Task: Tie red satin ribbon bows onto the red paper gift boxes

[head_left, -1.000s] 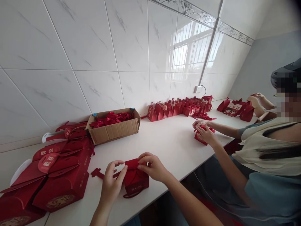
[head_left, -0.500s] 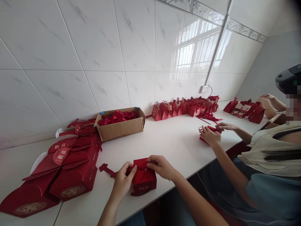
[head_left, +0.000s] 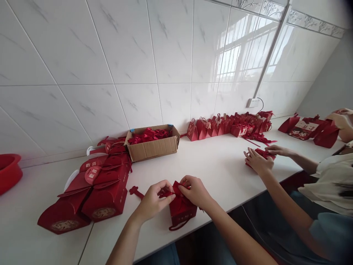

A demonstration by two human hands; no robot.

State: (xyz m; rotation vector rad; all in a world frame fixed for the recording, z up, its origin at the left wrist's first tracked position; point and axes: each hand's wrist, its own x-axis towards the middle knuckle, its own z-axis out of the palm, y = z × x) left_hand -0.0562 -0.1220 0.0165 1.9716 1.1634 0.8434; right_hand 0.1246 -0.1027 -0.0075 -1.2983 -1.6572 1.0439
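A small red box (head_left: 182, 211) stands near the front edge of the white table, with a red cord loop at its lower front. My left hand (head_left: 154, 198) pinches a piece of red ribbon at the box's upper left. At the top of the box, my right hand (head_left: 194, 189) has its fingers closed on red material, probably the same ribbon; the exact grip is partly hidden. A red strip with a flower-shaped end (head_left: 135, 190) lies beside my left hand, partly covered by it.
Large red boxes (head_left: 103, 206) stand at the left, beyond them a red basin (head_left: 9, 171). A cardboard box (head_left: 154, 149) of red ribbons sits by the wall. Small red bags (head_left: 205, 129) line the back. At right, a person's hands (head_left: 259, 162) work on another red box.
The view has turned left, bringing the red basin in. My left hand has lifted and pulled red ribbon up off the box. My right hand stays at the box top.
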